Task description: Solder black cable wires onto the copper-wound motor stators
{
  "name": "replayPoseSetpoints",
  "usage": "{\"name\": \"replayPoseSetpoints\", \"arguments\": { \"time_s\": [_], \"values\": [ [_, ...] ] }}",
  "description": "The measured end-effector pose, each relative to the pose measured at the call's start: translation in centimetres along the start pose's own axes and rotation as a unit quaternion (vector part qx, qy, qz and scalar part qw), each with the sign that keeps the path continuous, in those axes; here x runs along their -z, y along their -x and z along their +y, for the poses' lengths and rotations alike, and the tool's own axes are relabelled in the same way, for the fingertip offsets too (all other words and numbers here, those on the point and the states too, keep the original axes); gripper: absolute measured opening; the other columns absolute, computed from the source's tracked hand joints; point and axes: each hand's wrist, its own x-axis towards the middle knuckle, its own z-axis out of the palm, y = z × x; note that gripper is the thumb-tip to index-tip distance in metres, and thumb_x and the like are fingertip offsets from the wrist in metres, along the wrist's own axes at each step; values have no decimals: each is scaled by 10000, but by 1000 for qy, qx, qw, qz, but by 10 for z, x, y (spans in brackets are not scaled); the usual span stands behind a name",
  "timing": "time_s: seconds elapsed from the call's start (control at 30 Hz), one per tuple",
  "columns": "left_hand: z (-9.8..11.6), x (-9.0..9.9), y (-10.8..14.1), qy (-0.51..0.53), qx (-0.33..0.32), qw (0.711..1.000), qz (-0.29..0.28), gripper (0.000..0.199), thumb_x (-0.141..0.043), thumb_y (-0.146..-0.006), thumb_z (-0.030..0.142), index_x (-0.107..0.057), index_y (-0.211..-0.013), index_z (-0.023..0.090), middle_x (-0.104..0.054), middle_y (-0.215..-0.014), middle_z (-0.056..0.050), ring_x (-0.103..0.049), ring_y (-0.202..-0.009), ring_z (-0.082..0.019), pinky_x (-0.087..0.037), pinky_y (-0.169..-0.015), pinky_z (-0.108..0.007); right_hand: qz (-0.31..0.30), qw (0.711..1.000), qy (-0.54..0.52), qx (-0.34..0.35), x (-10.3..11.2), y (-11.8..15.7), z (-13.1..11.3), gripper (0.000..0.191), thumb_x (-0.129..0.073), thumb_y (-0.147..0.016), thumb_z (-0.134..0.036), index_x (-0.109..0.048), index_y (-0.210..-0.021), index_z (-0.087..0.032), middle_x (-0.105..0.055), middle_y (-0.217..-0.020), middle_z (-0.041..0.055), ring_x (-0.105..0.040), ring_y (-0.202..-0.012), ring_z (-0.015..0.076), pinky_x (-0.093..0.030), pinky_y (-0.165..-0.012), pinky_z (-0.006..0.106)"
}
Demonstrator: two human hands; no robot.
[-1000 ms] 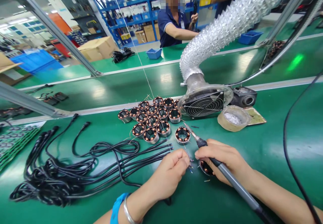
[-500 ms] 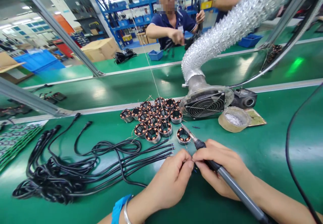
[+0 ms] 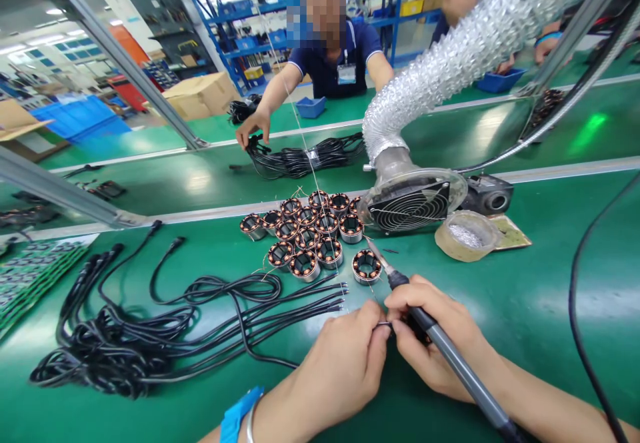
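My right hand [image 3: 440,333] is wrapped round a soldering iron [image 3: 453,363], whose tip slants up and left beside a copper-wound stator [image 3: 367,268]. Its thumb and index finger also come together at a thin dark wire [image 3: 383,324]. My left hand [image 3: 345,350] pinches that wire from the other side, its fingertips almost meeting the right ones. A fine lead runs down from the stator towards the fingers. Left of my hands lie black cables [image 3: 200,343] with stripped ends. Behind them sits a cluster of stators [image 3: 305,236]. The fingers partly hide the wire.
A fume-extractor fan [image 3: 410,210] with a silver duct [image 3: 465,56] stands behind the iron. Beside it are a round tub [image 3: 465,236] and a dark box-like device [image 3: 487,193]. Circuit boards [image 3: 45,276] lie far left. Across the bench, a co-worker's hand [image 3: 254,126] touches a cable bundle [image 3: 315,155].
The co-worker has leaned forward, and a black cable bundle now lies on the ledge behind the stators. My hands have barely shifted, and the dark wire between my fingertips shows more clearly.
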Motion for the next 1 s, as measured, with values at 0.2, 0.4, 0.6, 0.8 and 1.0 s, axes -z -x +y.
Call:
{"name": "replayPoseSetpoints", "arguments": {
  "time_s": [0.2, 0.4, 0.6, 0.8, 1.0],
  "values": [
    [0, 0, -2, 50, 17, 999, 2, 105, -423, -949, 196, -474, -860, 221, -549, -718, 8, -480, -612, -155, -300, -594, -275, -15, 1000, -4, -9, 3, 2, 0, 272, -484, -891, -69, -503, -1112, -227, -585, -814, -9, -560, -737, 146, -483, -667, 259],
    [-1, 7, -6, 154, 63, 986, -15, 202, -439, -971, 278, -447, -781, 213, -457, -654, 49, -401, -602, -128, -289, -583, -262, -33, 997, 40, 59, 8, 3, 3, 303, -452, -893, -26, -503, -1136, -199, -616, -866, 27, -477, -697, 153, -443, -635, 280],
    [-6, 1, -10, 242, 88, 966, 10, 238, -456, -955, 315, -490, -753, 193, -414, -627, 61, -347, -597, -115, -276, -557, -242, -31, 993, 68, 88, 7, 6, 8, 326, -431, -876, -8, -520, -1126, -197, -514, -735, -2, -432, -640, 155, -377, -565, 268],
    [-12, -5, -19, 310, 111, 942, 61, 187, -467, -875, 260, -464, -700, 197, -357, -584, 76, -296, -551, -103, -260, -536, -229, 5, 995, 53, 85, 20, 4, 3, 389, -487, -893, -3, -554, -1229, -188, -610, -768, 17, -528, -659, 151, -456, -596, 276],
    [-14, -5, -25, 326, 115, 936, 69, 146, -481, -817, 247, -481, -682, 193, -358, -576, 75, -291, -542, -100, -257, -525, -226, 22, 996, 89, 18, 52, 16, -17, 367, -518, -881, -108, -632, -1218, -199, -652, -788, 36, -616, -632, 147, -492, -534, 245]
  ]
}}
